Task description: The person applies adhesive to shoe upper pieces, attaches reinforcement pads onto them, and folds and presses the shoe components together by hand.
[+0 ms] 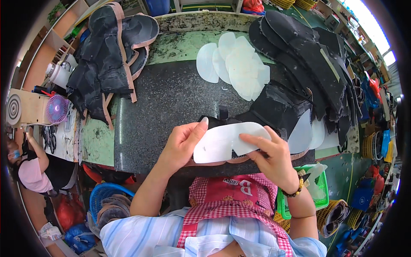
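In front of me, a smooth white curved sheet piece [216, 143] with a notch in its lower edge lies against a black shoe-upper piece [280, 103] with a pinkish edge. My left hand [182, 143] grips the left end, its thumb up along the edge and the other fingers partly hidden. At the right end, my right hand [274, 156] has its fingers on the white sheet's face and lower edge, by the notch. Another translucent white piece [300, 132] rests on the black material to the right. Beyond it, a loose pile of white curved pieces [246, 64] lies on the table.
Black pieces with pinkish edges [102, 51] are heaped at the far left, and a stack of black pieces [308, 55] stands far right on the dark worktop [167, 103]. A green basket [323, 197] and a blue basket [100, 195] flank me. A small fan [58, 108] and a person [36, 175] are at left.
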A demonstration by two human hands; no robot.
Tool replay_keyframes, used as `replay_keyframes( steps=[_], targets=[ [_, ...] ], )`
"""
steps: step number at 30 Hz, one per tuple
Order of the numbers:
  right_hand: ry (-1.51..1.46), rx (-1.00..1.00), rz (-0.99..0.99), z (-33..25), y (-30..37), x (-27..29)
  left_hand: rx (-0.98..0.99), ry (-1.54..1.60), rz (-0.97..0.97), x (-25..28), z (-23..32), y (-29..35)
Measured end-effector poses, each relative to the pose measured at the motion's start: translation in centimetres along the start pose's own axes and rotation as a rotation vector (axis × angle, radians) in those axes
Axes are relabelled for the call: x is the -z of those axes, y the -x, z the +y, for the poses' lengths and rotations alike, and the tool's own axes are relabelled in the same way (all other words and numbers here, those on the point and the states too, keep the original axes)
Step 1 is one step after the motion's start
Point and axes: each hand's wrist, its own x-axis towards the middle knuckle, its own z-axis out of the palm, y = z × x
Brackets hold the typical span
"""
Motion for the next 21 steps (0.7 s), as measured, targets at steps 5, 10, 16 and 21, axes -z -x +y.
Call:
replay_keyframes(
  steps=[5, 10, 16, 21],
  targets=[
    [0.204, 0.019, 0.022, -0.5, 0.0, -0.8, 0.088, 0.113, -0.096, 0.1, -0.5, 0.3],
    [0.371, 0.023, -0.04, -0.3, 0.5, -1.7, 0.078, -0.158, 0.066, -1.0, -1.6, 1.2],
    [0.489, -0.008, -0.074, -0.9, 0.3, -2.7, 0.099, -0.258, 0.104, -1.5, -1.5, 1.2],
    [0.587, -0.016, -0.126, -1.5, 0.2, -3.4, 0.135, -0.381, 0.094, -1.7, -2.0, 1.4]
  ],
)
